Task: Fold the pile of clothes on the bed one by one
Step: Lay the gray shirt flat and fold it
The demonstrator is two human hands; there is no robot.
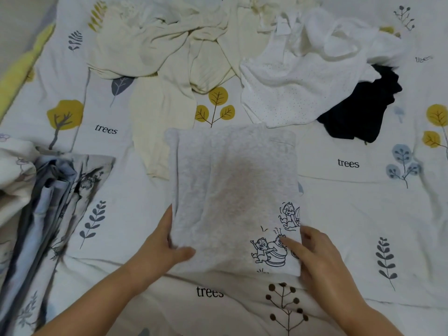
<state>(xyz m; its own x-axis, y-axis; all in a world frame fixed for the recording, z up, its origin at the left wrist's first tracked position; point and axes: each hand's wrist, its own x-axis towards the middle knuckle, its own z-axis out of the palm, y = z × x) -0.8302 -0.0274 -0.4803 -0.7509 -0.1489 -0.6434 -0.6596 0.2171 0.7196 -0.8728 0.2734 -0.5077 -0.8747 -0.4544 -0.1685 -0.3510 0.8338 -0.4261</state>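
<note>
Now | grey garment (232,195) lengthwise away | left hand (167,246) grips edge | right hand (312,253) pinches edge

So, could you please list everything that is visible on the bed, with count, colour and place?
grey garment: one, light grey with cartoon print, folded flat at centre, near edge held
cream clothes: a crumpled heap, count unclear, cream, top centre
white clothes: a heap, count unclear, white with small dots, top right
dark garment: one, black or navy, right of the white heap
blue-grey fabric: one bundle, blue, grey and white, left edge
bedsheet: one, white with tree prints, under everything
left hand: grips the garment's left edge
right hand: grips its right edge
</note>
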